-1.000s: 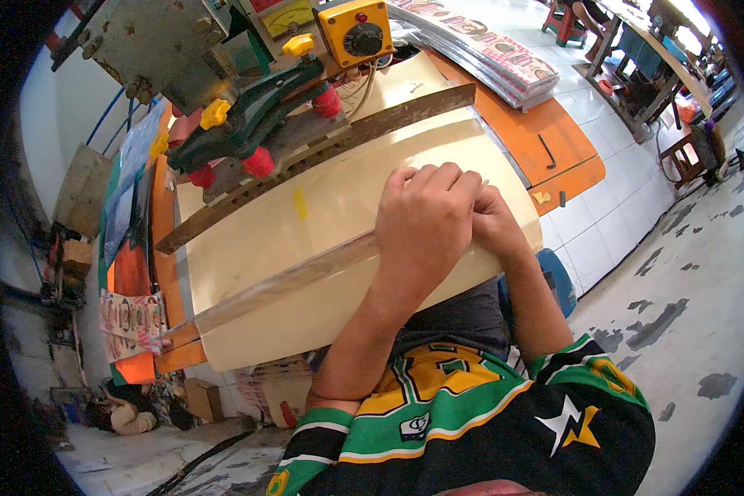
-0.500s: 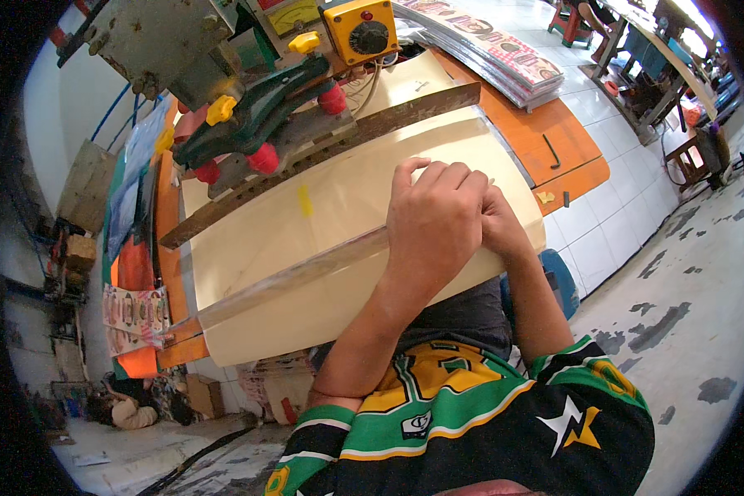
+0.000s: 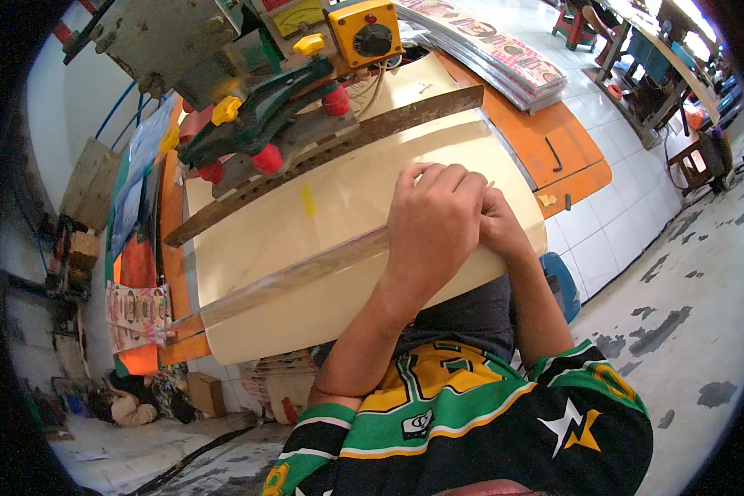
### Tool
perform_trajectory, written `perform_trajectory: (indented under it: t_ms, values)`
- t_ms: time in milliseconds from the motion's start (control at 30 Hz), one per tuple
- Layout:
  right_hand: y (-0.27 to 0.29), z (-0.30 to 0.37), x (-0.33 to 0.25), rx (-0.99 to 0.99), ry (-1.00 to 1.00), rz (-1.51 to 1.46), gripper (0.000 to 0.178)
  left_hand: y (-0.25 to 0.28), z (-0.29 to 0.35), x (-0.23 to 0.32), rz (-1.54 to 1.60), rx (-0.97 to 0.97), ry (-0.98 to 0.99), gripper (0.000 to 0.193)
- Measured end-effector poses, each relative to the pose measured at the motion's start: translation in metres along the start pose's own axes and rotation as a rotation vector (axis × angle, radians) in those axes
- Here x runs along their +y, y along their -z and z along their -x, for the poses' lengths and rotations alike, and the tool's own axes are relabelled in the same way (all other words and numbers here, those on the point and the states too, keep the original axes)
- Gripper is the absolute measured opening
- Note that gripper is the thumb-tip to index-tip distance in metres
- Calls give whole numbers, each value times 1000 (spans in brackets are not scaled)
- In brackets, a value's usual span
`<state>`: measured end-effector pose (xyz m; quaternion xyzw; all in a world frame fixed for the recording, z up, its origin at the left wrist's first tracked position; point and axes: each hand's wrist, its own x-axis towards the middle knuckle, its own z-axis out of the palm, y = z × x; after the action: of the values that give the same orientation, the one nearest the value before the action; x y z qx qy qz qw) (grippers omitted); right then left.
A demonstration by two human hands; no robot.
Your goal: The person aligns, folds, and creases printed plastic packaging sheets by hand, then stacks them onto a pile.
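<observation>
My left hand (image 3: 436,213) is closed, its fingers curled over toward my right hand (image 3: 502,225). The right one is closed as well and partly hidden behind the left. The two meet above the right part of a large cream sheet (image 3: 256,248); whatever their fingers hold, if anything, is hidden. A long, flat, see-through strip (image 3: 306,266) runs across the sheet and passes under my left hand. A small piece of yellow tape (image 3: 308,200) sticks to the sheet beyond the strip.
Past the sheet lies a rusty metal bar (image 3: 422,107) beneath a machine with a dark green arm (image 3: 264,124) and a yellow dial box (image 3: 365,35). On the orange table (image 3: 570,140) are a hex key (image 3: 553,154) and a stack of printed sheets (image 3: 512,62).
The view has shifted very slightly. Both hands stay together in nearly the same place above the sheet, with only slight finger movement.
</observation>
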<state>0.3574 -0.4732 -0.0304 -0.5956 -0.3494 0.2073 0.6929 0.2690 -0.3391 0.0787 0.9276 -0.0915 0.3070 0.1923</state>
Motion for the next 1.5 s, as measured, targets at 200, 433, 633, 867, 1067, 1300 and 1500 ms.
perform_trajectory:
  t_ms: [200,433,633,867,1067,1300,1500]
  values:
    - [0,1,2,47,-1,53,33,-2,0,0,11,41,-2,13]
    - [-2,1,0,16,-9,-3,35,-9,0,-7,14,150,-47,17]
    - [1,1,4,-15,-5,-31,32,-12,0,-6,17,208,-41,21]
    - [3,1,6,-57,-19,-53,31,-11,3,-6,36,227,-18,19]
    - [0,-2,-11,-32,-20,125,33,7,0,-5,678,490,253,13]
    - [-3,3,-18,-70,-126,43,32,31,10,-5,1118,412,344,25]
    - [-4,3,-10,-16,-116,-40,30,66,19,-33,1456,635,116,33]
